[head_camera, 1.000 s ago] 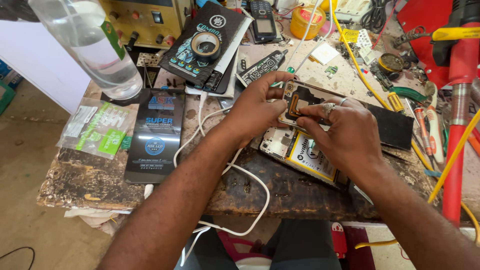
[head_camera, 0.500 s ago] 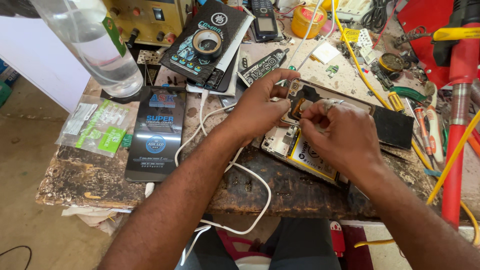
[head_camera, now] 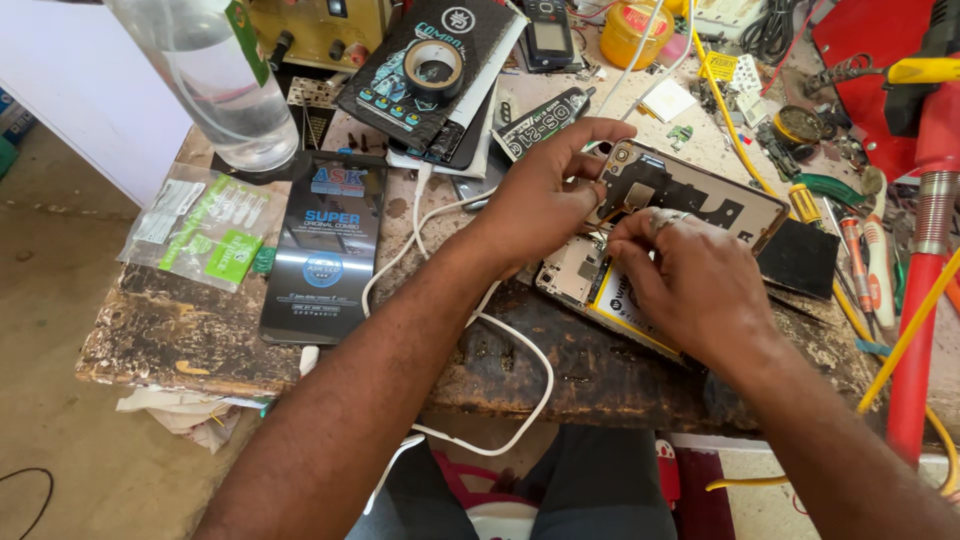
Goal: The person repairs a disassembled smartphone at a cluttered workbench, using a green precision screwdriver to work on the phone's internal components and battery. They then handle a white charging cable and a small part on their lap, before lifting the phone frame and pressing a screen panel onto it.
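Note:
My left hand (head_camera: 545,195) grips the near left end of an opened phone frame (head_camera: 715,205), gold-edged with dark inner parts, tilted up off the bench. My right hand (head_camera: 690,285), a ring on one finger, pinches at a small part near the frame's camera end; what it pinches is too small to tell. Under both hands lies another opened phone body (head_camera: 585,285) with a yellow-labelled battery, flat on the worn wooden bench (head_camera: 200,340). A white cable (head_camera: 520,350) loops beneath my left wrist.
A clear plastic bottle (head_camera: 215,75) stands at the back left. Black flat packets (head_camera: 325,245), a clear sachet (head_camera: 200,235), a tape roll (head_camera: 433,68), a yellow tub (head_camera: 645,35), screwdrivers (head_camera: 860,250) and a red tool (head_camera: 920,260) crowd the bench.
The phone frame has been lifted and turned so its inside faces me. My right hand slid from on top of it to its near end, fingers now pinching.

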`<control>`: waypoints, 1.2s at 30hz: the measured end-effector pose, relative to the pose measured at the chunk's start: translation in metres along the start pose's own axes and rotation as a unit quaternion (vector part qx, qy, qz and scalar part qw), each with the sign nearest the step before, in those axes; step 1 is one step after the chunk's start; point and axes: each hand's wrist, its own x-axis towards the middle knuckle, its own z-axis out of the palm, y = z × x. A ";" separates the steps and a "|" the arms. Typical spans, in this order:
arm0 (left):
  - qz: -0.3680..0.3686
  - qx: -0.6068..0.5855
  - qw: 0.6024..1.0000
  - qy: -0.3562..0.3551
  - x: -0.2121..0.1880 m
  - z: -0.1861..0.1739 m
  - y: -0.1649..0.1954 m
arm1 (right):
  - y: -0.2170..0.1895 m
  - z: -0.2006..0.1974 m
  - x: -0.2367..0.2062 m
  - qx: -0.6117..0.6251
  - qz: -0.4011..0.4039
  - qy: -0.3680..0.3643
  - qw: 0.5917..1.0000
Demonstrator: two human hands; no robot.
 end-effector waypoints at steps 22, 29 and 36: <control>-0.019 0.004 1.000 0.003 0.003 -0.005 -0.008 | 0.001 0.003 0.001 0.070 0.039 -0.007 0.997; -0.001 0.002 1.000 0.002 0.003 -0.005 -0.010 | 0.011 0.005 0.002 0.096 0.118 0.019 0.988; -0.008 0.011 1.000 0.007 0.003 -0.005 -0.011 | 0.010 0.004 0.009 0.145 0.117 0.013 0.982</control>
